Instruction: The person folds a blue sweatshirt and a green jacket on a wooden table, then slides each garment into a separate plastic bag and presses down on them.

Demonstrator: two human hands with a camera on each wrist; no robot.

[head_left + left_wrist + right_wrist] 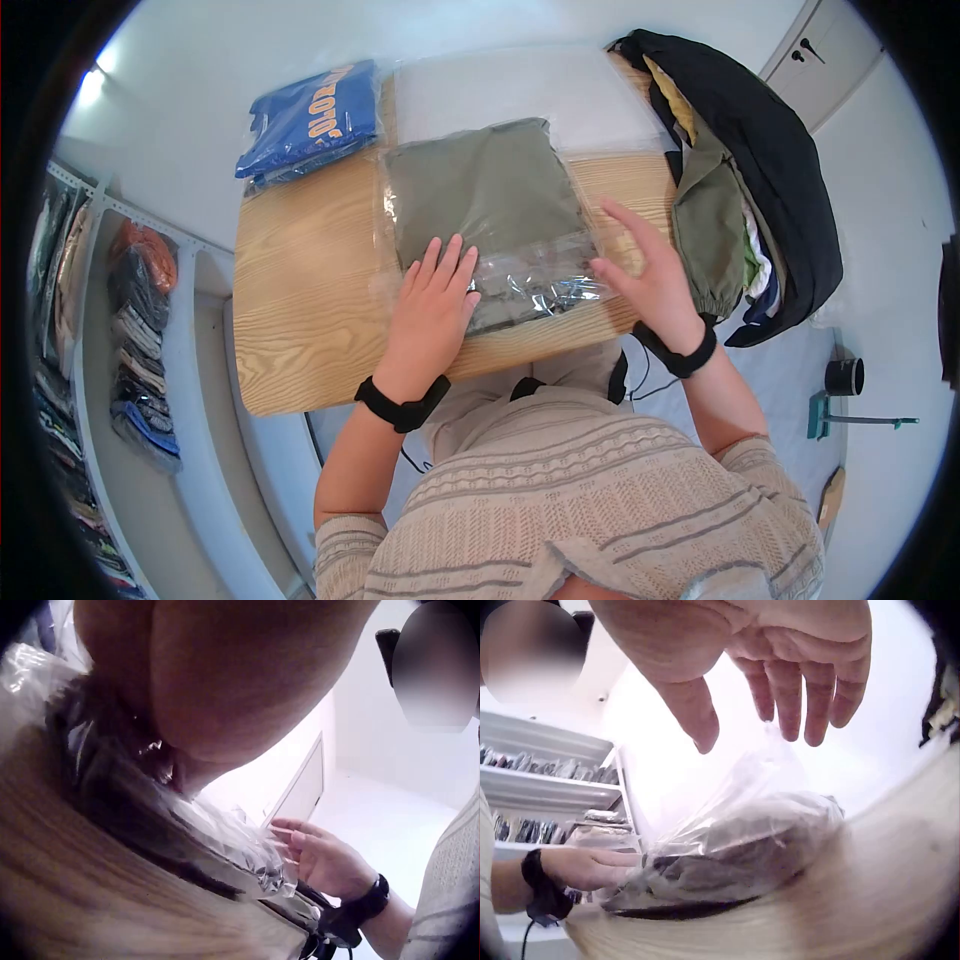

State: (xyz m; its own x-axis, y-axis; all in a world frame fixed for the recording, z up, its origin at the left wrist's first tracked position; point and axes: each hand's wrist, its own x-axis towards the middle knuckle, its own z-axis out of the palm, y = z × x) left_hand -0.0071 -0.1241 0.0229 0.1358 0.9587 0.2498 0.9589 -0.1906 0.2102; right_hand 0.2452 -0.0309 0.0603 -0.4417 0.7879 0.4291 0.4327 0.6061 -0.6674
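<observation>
A folded olive-green garment [480, 190] lies inside a clear plastic bag [545, 290] at the table's front edge. The left hand [432, 310] rests on the lower left of the bag, its fingers extended over the plastic. Beside the bag's right edge is the right hand [655, 275], thumb and fingers spread apart. In the right wrist view that hand [780, 667] hangs over the bag [735, 840], and a peak of the clear film rises to its fingertips. Part of the bag is hidden behind the left hand [225, 675] in the left wrist view.
On the wooden table [300, 300], a bagged blue garment [310, 120] lies at the back left. Flat clear plastic bags [520, 90] cover the back middle. Piled clothes [760, 170], black and olive, hang over the right edge. Shelves [150, 340] of bagged clothes stand at left.
</observation>
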